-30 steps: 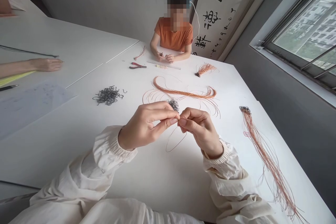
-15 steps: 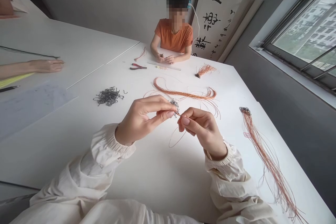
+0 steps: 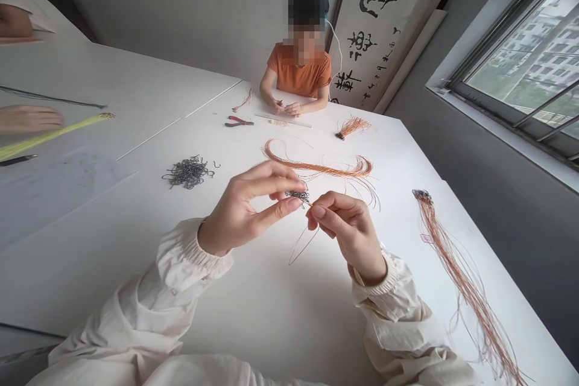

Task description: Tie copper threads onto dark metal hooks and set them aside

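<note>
My right hand [image 3: 346,226] is closed, thumb and forefinger pinching a thin copper-coloured fishing line [image 3: 302,245]. A loop of that line hangs below the fingertips. Close by on the left, my left hand [image 3: 256,205] has its thumb and fingers apart, with nothing visibly held between them. Through that gap shows a small heap of dark fishing hooks [image 3: 296,195] on the table, partly hidden by my fingers. Whether a hook is in the right-hand pinch is too small to tell. A loose hank of orange line [image 3: 316,164] lies just beyond both hands.
A larger pile of dark hooks [image 3: 189,172] lies to the left. Long lines tied to hooks [image 3: 459,265] run along the right edge; a shorter bundle [image 3: 355,126] is farther back. Red-handled pliers [image 3: 239,121] lie near a person in orange [image 3: 298,72]. Another person's hand [image 3: 34,119] is at left.
My left thumb and fingertips have parted from the small piece they were pinching beside the right hand. The right hand keeps its pinch. At left, the other person's hand has moved left.
</note>
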A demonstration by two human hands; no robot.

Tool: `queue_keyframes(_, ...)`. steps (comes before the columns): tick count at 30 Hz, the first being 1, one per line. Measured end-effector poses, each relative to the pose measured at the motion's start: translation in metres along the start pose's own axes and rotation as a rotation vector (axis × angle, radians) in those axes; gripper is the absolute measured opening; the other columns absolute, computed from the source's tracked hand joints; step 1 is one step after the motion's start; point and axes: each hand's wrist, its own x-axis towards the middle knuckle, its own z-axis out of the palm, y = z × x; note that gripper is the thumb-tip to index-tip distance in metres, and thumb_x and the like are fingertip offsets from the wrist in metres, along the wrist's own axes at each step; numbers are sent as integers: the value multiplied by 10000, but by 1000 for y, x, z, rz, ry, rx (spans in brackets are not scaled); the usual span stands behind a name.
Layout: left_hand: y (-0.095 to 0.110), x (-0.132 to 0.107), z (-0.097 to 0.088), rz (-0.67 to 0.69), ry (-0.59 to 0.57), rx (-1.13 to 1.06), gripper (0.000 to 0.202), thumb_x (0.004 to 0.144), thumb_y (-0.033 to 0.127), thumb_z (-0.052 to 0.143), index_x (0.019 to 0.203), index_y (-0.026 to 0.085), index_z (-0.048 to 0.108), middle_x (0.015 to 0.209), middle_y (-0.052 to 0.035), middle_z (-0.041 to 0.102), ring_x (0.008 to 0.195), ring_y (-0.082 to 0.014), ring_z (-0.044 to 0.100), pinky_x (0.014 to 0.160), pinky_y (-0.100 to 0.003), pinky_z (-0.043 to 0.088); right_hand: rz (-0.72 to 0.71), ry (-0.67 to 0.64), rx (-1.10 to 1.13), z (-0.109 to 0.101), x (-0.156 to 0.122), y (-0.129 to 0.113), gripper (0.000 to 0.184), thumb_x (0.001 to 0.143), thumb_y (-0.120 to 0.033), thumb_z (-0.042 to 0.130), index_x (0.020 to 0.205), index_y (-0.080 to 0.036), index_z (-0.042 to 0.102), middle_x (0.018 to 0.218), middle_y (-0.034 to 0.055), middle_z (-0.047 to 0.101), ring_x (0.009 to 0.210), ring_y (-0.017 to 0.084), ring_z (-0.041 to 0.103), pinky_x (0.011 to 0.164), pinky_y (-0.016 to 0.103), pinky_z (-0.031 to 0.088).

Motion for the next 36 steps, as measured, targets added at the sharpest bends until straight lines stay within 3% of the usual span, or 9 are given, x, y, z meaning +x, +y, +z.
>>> queue_keyframes(4, -1, 1, -1, 38, -108, -3, 138, 905, 142, 605, 955, 182, 728, 880, -59, 680, 831, -149, 647, 775, -273, 551, 64, -83, 64, -3, 1, 2, 191, 891, -314, 634, 782, -158, 639, 684, 34, 643, 565, 89, 459, 502, 241, 308)
queue_keyframes(9, -1, 1, -1, 71, -90, 10, 141, 911, 145, 597, 954, 179, 726, 870, -62, 678, 818, -147, 651, 767, -264, 555, 148, -181, 65, -10, 2, -1, 166, 872, -319, 660, 841, -158, 632, 726, 34, 655, 522, 67, 418, 455, 216, 300)
queue_keyframes(17, 1, 1, -2, 120, -92, 16, 121, 900, 124, 602, 910, 169, 714, 856, -59, 675, 770, -138, 644, 714, -243, 547, 170, -283, 49, -16, 2, -5, 191, 846, -307, 688, 773, -141, 627, 651, 20, 623, 498, 66, 425, 443, 212, 333)
queue_keyframes(21, 2, 2, -3, 117, -156, -10, 133, 911, 139, 586, 919, 166, 716, 866, -72, 671, 777, -145, 648, 713, -249, 555, 199, -361, 77, -18, 4, -5, 187, 851, -315, 680, 848, -134, 634, 773, 67, 682, 545, 76, 453, 477, 223, 359)
queue_keyframes(24, 2, 3, -2, 116, -206, -26, 153, 921, 160, 572, 957, 174, 720, 876, -80, 671, 782, -153, 656, 708, -257, 567, 201, -342, 105, -15, 6, -4, 209, 856, -338, 669, 923, -146, 623, 842, 70, 687, 540, 71, 445, 477, 224, 351)
queue_keyframes(30, 1, 2, 0, 160, -179, 0, 166, 918, 147, 562, 951, 172, 723, 852, -84, 668, 742, -155, 635, 653, -260, 555, 172, -212, 208, 0, 6, 3, 164, 866, -285, 635, 783, -150, 589, 691, 26, 650, 510, 69, 435, 470, 216, 320)
queue_keyframes(36, 4, 2, -3, 180, -175, -17, 165, 897, 107, 579, 940, 163, 728, 837, -83, 663, 738, -153, 633, 656, -260, 549, 221, -283, 357, 2, 8, 9, 137, 819, -236, 626, 732, -153, 560, 650, 24, 653, 484, 77, 447, 454, 216, 308)
